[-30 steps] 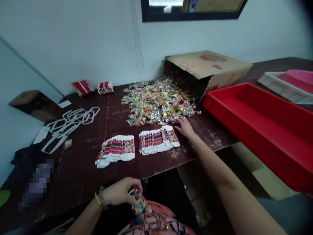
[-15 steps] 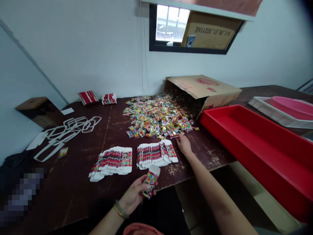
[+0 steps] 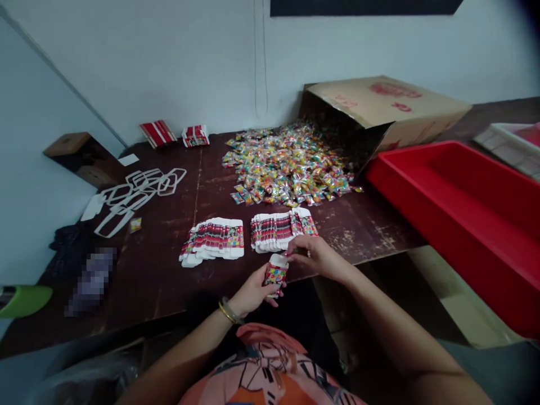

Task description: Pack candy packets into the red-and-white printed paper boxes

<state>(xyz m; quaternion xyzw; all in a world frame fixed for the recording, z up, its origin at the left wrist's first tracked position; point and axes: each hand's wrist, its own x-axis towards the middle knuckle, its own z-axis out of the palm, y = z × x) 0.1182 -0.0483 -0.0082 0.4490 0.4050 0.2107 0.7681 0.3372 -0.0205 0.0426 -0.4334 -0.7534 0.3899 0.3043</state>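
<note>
My left hand is wrapped round a small printed carton, held tilted with its white flap end up, just off the table's front edge. At that end, the fingertips of my right hand are pinched together. Whatever they hold is too small and hidden to name. Just beyond my hands lie two rows of flattened printed cartons, a left row and a right row; my right hand partly covers the right one. Behind them spreads a heap of small clear packets with colourful sweets.
An open cardboard box lies on its side behind the heap. To the right is a long red tray, with a white tray beyond. White paper bands and a single packet lie left. Two carton bundles stand against the wall.
My right hand has come back from the heap's front edge to the top of the carton in my left hand. The left hand keeps its grip. The view has tipped downward.
</note>
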